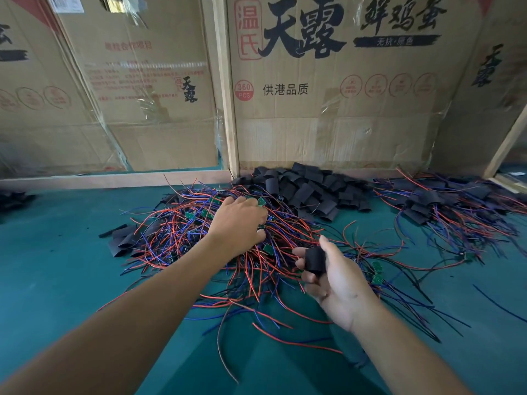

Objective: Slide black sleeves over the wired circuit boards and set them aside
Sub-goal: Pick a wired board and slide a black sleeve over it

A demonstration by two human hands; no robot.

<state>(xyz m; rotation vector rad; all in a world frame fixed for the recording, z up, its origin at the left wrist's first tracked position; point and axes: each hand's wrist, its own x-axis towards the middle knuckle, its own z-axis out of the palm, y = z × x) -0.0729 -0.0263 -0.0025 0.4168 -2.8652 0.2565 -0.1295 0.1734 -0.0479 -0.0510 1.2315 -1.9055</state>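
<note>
loose sleeves: a few flat black tube sleeves (121,239) lie left of the left hand, on the green table mat (57,266).
left hand: left hand (238,220) is lowered palm-down into the tangled heap of red, blue and black wired green circuit boards (199,232); fingers curled into the wires, whether a board is gripped cannot be told.
right hand: right hand (330,276), palm up, just right of the left; one black sleeve (315,260) is pinched between thumb and fingers.
sleeve stock: pile of black sleeves (308,189) beyond both hands.
finished pile: sleeved boards with wires (445,206) set well to the right.
step: a board is being picked, judged.
next: one board to be pulled free, then fed into the held sleeve.
</note>
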